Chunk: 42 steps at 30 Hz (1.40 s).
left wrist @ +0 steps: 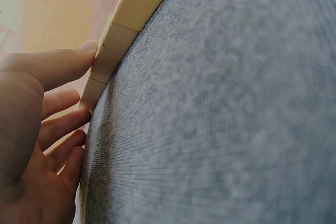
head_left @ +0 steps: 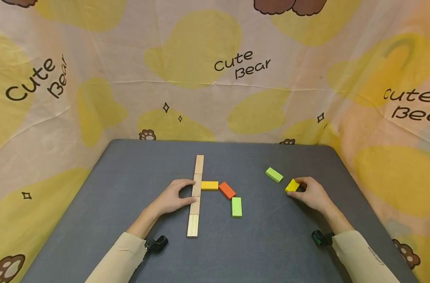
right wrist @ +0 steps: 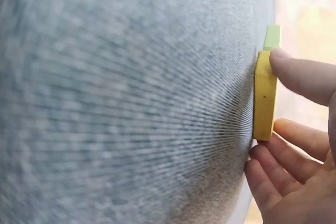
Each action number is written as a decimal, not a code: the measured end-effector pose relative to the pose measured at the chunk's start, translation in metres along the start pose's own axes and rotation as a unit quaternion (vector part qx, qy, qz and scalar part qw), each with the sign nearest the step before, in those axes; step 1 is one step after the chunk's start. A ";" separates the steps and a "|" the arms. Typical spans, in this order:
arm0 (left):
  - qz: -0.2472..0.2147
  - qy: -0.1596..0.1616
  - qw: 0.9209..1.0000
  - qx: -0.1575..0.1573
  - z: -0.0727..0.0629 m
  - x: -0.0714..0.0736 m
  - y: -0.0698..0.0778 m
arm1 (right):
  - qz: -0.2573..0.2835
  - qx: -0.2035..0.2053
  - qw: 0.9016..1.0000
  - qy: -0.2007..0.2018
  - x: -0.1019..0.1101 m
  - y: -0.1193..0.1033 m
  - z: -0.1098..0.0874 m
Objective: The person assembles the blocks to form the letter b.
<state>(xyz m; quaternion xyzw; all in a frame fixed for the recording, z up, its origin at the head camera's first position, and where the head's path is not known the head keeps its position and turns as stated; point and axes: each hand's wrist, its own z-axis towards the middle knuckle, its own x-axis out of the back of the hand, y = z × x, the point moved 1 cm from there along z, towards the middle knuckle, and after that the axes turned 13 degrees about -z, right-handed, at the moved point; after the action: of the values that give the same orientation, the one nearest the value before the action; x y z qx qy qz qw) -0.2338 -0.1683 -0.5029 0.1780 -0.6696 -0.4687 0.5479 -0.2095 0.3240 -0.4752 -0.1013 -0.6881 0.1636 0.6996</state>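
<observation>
Several plain wooden blocks (head_left: 199, 165) lie end to end in a straight line on the grey table. My left hand (head_left: 173, 197) rests against the line's left side, thumb and index finger spread apart; in the left wrist view the thumb (left wrist: 65, 64) touches a block's side. From the line's right side a yellow block (head_left: 209, 186) sticks out, followed by an orange block (head_left: 227, 190) set at a slant and a green block (head_left: 237, 207). Farther right, my right hand (head_left: 314, 193) pinches another yellow block (right wrist: 264, 98) between thumb and fingers, low at the table surface.
A second green block (head_left: 274, 175) lies at a slant just beyond the right hand. The grey table (head_left: 264, 251) has rounded far corners, and a patterned cloth (head_left: 201, 47) hangs around its back and sides. Dark wrist cameras (head_left: 157, 244) sit under both wrists.
</observation>
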 end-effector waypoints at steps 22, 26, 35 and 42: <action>0.000 0.001 1.000 0.002 0.000 -0.001 0.000 | 0.007 0.037 0.999 0.015 -0.008 -0.027 -0.006; -0.001 0.001 1.000 0.003 0.000 -0.001 0.000 | 0.009 0.043 0.999 0.016 -0.008 -0.036 -0.008; -0.001 0.004 1.000 -0.001 0.001 -0.001 -0.001 | 0.027 0.060 0.998 0.016 -0.009 -0.053 -0.012; -0.002 0.004 1.000 -0.001 0.001 -0.001 -0.002 | 0.039 0.077 0.996 0.010 -0.014 -0.064 -0.016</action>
<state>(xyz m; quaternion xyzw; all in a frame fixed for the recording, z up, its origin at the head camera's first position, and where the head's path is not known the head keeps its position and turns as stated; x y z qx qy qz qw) -0.2347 -0.1678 -0.5049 0.1807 -0.6668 -0.4694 0.5498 -0.1882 0.2605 -0.4648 -0.0756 -0.6623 0.2423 0.7049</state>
